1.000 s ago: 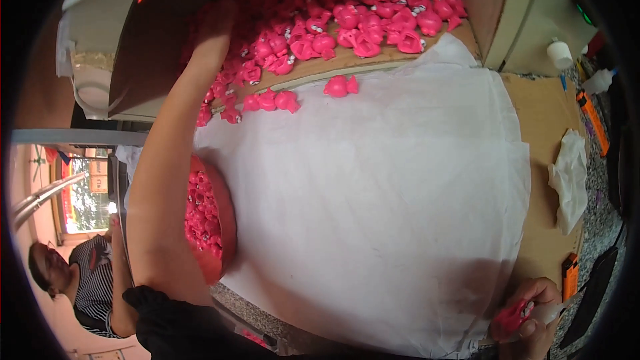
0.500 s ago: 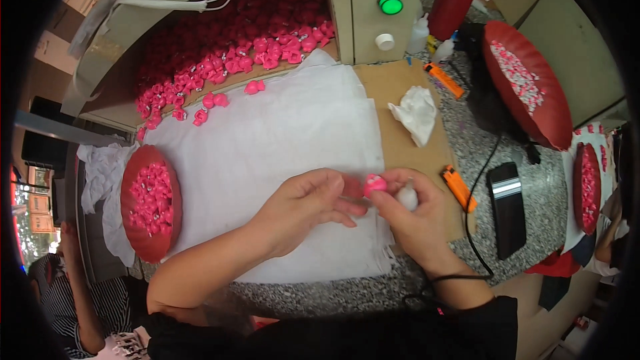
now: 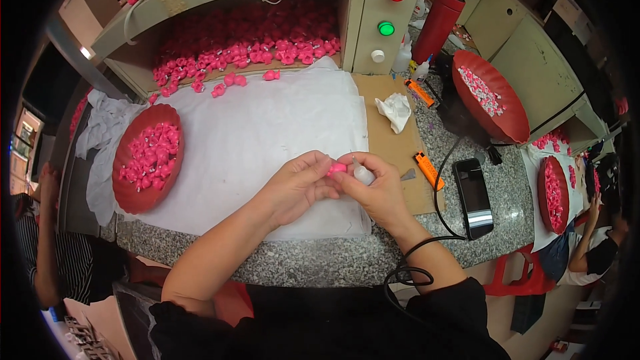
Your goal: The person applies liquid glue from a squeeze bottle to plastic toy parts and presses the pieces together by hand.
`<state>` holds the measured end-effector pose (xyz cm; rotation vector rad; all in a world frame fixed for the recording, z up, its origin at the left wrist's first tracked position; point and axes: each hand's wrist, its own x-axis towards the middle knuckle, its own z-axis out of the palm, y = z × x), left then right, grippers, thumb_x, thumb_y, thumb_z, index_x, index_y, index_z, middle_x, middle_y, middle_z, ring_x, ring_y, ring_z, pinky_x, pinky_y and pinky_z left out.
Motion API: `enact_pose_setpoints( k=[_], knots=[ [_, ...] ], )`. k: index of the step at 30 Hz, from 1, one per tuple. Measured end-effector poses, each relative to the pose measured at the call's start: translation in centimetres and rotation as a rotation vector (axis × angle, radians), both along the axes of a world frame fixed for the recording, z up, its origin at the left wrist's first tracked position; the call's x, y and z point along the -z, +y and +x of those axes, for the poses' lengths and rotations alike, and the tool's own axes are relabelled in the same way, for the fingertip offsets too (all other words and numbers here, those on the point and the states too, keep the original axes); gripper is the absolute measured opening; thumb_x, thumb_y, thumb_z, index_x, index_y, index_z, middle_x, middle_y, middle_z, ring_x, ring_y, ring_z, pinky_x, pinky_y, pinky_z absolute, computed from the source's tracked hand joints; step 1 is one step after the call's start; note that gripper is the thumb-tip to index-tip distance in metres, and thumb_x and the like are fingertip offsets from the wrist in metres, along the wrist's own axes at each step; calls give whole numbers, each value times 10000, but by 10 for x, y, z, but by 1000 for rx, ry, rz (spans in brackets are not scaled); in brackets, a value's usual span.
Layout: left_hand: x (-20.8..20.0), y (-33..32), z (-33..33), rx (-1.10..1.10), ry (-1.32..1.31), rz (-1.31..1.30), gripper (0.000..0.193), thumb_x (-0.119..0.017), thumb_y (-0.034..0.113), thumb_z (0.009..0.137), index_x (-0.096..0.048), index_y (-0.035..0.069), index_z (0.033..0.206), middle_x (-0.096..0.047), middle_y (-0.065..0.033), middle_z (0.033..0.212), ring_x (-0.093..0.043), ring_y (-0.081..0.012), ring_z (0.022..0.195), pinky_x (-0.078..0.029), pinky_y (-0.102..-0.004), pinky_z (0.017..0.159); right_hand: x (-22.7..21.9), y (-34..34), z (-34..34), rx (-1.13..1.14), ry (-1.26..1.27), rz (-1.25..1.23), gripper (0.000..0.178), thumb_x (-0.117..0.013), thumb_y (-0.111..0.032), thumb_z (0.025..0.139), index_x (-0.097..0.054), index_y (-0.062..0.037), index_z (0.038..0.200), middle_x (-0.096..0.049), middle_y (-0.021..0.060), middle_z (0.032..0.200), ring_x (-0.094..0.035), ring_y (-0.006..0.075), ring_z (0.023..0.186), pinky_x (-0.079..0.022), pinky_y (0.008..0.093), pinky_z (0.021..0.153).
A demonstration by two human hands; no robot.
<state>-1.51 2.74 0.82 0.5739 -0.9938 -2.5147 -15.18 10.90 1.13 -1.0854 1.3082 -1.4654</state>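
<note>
Over the white cloth [image 3: 267, 133], my two hands meet around a small pink plastic piece [image 3: 337, 169]. My left hand [image 3: 293, 187] pinches its left side between thumb and forefinger, the other fingers curled below. Thumb and fingers of my right hand [image 3: 378, 193] touch it from the other side. Tucked in that same right hand is a small white dropper bottle [image 3: 363, 175] with a thin tip pointing up. The details of the pink piece are mostly hidden by my fingertips.
A red bowl [image 3: 121, 190] of pink pieces stands left; a tilted red bowl [image 3: 517, 135] holds small white-and-pink parts. Beyond the cloth, a cabinet opening holds heaped pink pieces [image 3: 253, 53]. Crumpled tissue [image 3: 395, 112], an orange cutter [image 3: 429, 171], a phone [image 3: 472, 193] and a black cable lie right.
My left hand has closed onto the pink piece, which was in my right hand alone. The view has shifted, showing more of the cabinet and the surroundings.
</note>
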Motion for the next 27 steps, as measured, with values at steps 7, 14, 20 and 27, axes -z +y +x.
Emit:
enact_pose_setpoints(
  k=[7,14,20,27],
  knots=[
    [21,-8,9,26,15,20,159,-474,190,859,-476,32,842,-560,-117,940,-562,-187,781,-467,-269,648,11,-8,3,39,-133,155,172,-580,-85,765,-568,2,914,-563,16,736,-527,69,671,-448,215,609],
    [19,-19,19,-118,62,123,157,-459,177,867,-483,22,869,-557,-129,969,-566,-220,811,-471,-313,686,-11,-69,-48,458,-419,119,182,-565,-210,753,-503,-54,823,-446,1,615,-445,104,502,-399,265,482],
    [17,-20,11,-156,52,153,167,-451,164,866,-466,-1,886,-525,-166,1029,-563,-247,847,-470,-330,727,-8,-145,-86,634,-513,130,271,-511,-254,828,-430,-17,931,-544,103,794,-547,173,693,-486,328,655],
    [28,-18,16,-140,133,219,203,-467,151,859,-478,-40,926,-519,-128,939,-557,-253,881,-474,-335,749,2,-168,-94,663,-494,138,219,-552,-261,811,-491,-74,906,-583,45,833,-547,109,661,-461,259,625]
  ],
)
